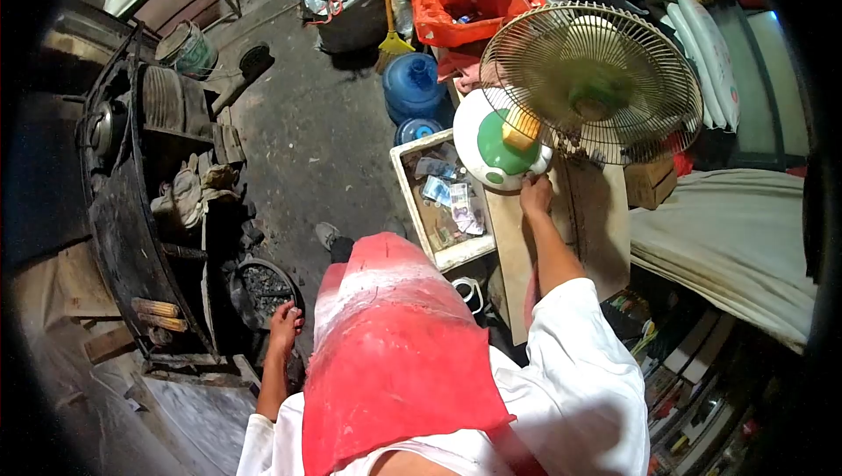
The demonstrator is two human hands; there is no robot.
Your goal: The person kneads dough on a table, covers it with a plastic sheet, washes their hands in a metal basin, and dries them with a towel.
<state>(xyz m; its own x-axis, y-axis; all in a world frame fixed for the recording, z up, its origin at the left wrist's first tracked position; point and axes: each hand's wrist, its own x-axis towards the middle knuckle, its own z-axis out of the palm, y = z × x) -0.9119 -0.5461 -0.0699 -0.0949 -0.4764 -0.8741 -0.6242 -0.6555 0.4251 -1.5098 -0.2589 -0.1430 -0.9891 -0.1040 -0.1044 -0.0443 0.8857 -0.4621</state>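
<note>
My right hand (536, 195) is at the near edge of the white and green base (474, 138) of an electric fan. Its fingers are bent against that edge, and what the fingertips press is hidden. The fan's round wire cage (605, 46) tilts over the base, and a yellowish block (521, 128) lies on the green part. Low on the left hangs my left hand (282, 327), its fingers loosely curled and apart, with nothing visible in them. Close beside it is a round pan of dark lumps, like charcoal (263, 286).
A white-rimmed box (421, 229) holds banknotes (462, 204). Blue water jugs (412, 86), a broom (392, 42) and a red-lined bin (469, 11) stand beyond. A blackened metal stove (123, 222) with corn cobs (160, 308) fills the left side.
</note>
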